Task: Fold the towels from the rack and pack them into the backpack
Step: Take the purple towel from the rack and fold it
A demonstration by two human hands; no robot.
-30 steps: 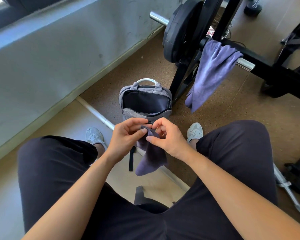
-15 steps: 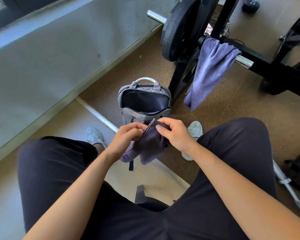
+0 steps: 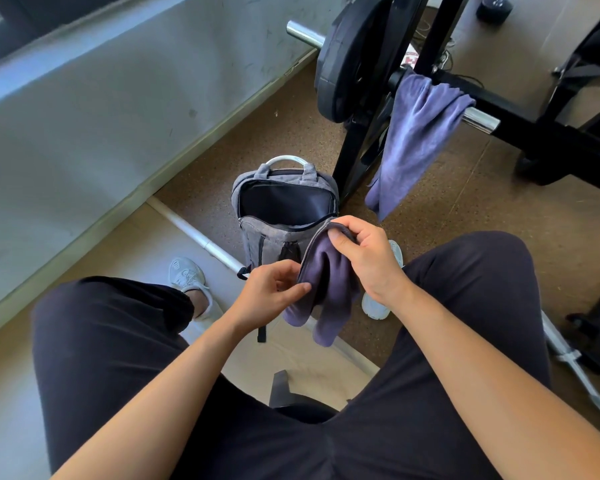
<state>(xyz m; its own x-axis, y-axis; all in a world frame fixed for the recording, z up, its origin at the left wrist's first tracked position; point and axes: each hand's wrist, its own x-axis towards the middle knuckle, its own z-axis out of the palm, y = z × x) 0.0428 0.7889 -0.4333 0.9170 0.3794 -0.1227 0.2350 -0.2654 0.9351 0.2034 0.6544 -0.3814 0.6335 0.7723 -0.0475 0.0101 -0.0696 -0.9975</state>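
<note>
brown speckled floor (image 3: 222, 143) beside grey wall, gym corner. head view: person seated, dark trousers, knees apart. grey backpack (image 3: 257, 244) upright on floor between white shoes (image 3: 184, 275), main pocket unzipped, mouth gaping (dark lining shows). right hand (image 3: 368, 261) pinches purple towel (image 3: 326, 289) at top edge, just in front of backpack mouth; rest of cloth hangs down. left hand (image 3: 271, 296) pinches towel's lower left edge, thumb on cloth, fingers curled. second towel (image 3: 416, 140) draped over black rack (image 3: 520, 123), beside weight plate (image 3: 343, 57), well apart from hands.
</note>
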